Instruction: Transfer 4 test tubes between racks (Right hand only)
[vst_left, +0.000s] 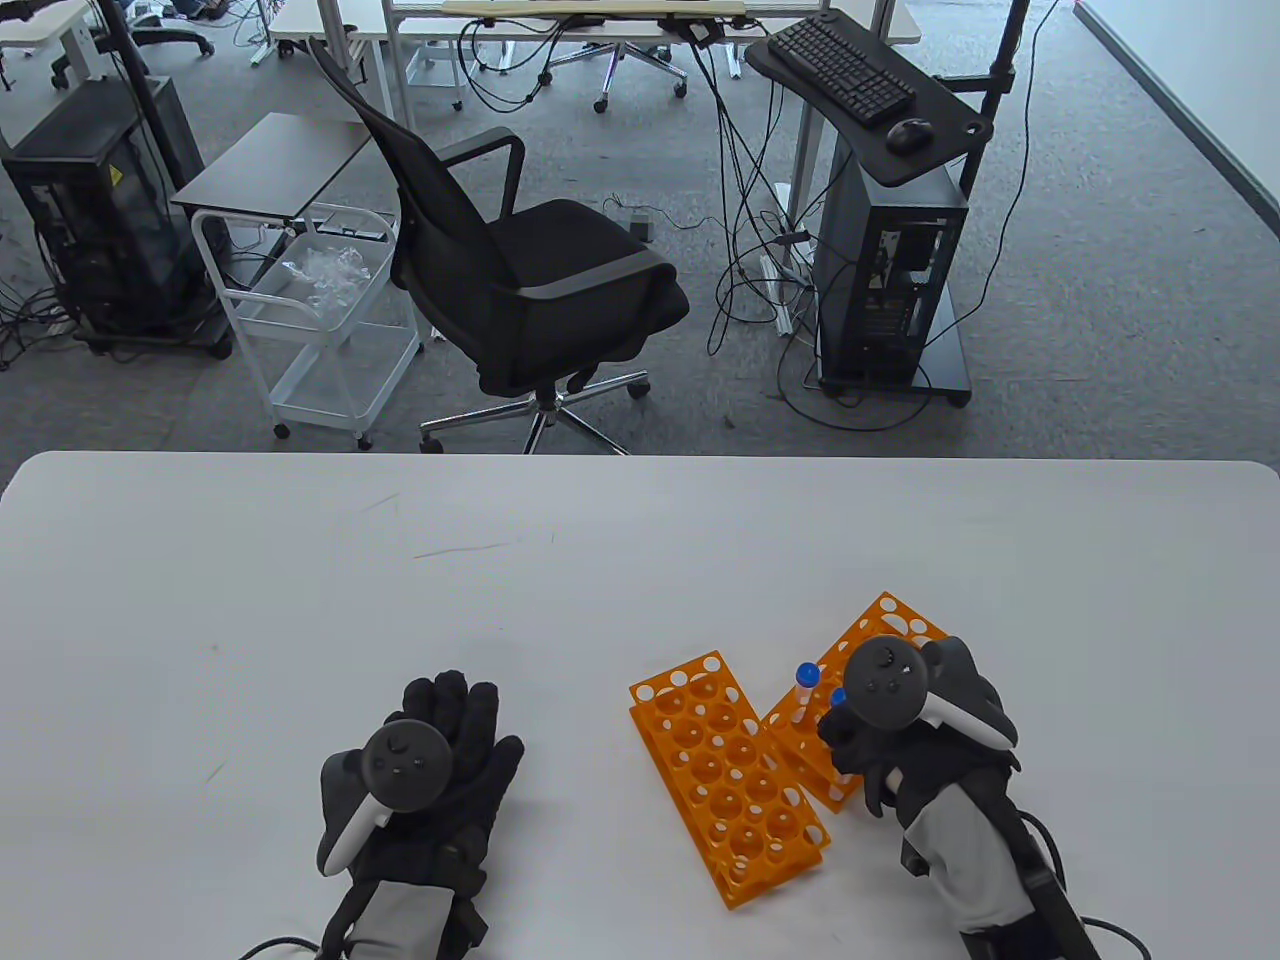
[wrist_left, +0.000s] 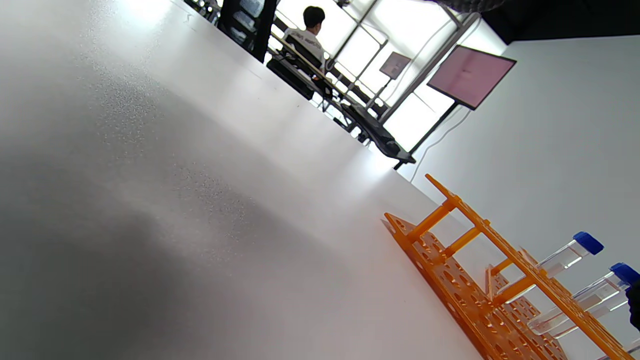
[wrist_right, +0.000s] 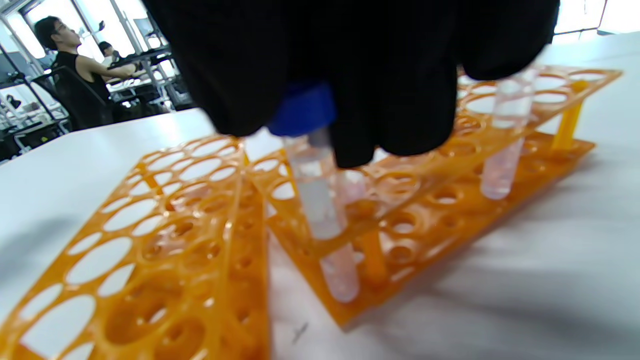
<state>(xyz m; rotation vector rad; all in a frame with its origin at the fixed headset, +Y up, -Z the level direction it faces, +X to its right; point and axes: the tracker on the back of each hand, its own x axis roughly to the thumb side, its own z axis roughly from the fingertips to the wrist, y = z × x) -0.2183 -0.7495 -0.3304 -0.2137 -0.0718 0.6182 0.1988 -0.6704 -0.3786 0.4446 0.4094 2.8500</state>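
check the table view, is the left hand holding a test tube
No, the left hand lies flat on the white table, well apart from both orange racks, with nothing in it.

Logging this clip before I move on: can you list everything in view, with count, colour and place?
Table: one, white, spans the lower half of the table view.
Left rack: one, orange, right of table centre, no tubes visible in it.
Right rack: one, orange, beside the left rack, partly under the right hand.
Test tubes: at least two visible, clear with blue caps, standing in the right rack; one free, one under the right hand's fingers.
Office chair: one, black, beyond the table.
Cart: one, white, left of the chair.
Keyboard: one, black, on a stand far right.
Left hand: black glove, resting flat on the table.
Right hand: black glove, fingers on a tube's blue cap.
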